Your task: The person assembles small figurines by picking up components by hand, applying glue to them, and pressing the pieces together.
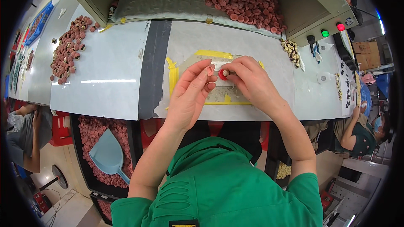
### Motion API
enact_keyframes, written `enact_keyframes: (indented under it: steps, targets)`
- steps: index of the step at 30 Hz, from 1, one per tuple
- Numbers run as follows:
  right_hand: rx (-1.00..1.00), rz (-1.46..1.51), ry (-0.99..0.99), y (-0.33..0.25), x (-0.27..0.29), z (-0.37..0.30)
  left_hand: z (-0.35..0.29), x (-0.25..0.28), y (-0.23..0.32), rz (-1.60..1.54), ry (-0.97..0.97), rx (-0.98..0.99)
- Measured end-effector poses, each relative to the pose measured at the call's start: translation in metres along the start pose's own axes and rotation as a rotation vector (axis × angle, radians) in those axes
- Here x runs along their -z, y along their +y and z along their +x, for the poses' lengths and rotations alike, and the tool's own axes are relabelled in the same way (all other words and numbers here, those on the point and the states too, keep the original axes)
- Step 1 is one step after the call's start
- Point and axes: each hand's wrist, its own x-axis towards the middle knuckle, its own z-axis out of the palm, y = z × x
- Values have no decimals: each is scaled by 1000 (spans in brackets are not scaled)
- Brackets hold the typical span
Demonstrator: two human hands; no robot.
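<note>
My left hand [190, 94] is raised over the worktable, pinching a small pink cup-like piece [211, 70] between thumb and fingers. Just to its right, my right hand [254, 82] has its fingertips closed on a small pale piece with a dark edge [226, 72]. That pale piece is at a round red holder [221, 75], partly covered by my fingers; I cannot tell whether it sits inside. Both hands are above a grey patch of the table bordered by yellow tape [213, 53].
Pink pieces are heaped in the machine opening [246, 0]. Assembled-looking pieces [69, 50] lie at left, cream-and-dark ones [291, 52] at right. Below left, a black bin [80, 159] holds more pink pieces and a blue scoop [107, 153]. Other people sit at both sides.
</note>
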Motion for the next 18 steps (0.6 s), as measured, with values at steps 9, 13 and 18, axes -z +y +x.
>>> enact_keyframes:
  steps: [9,13,18]
  targets:
    - [48,-47,-21,-2,-2,4,1,3,-3,1,-53,-25]
    - [73,-83,-105,0,3,2,1,0,-3,-13,-25,-53]
    - [111,-238,-56,-4,-2,1,1,0,-4,5,-22,-56]
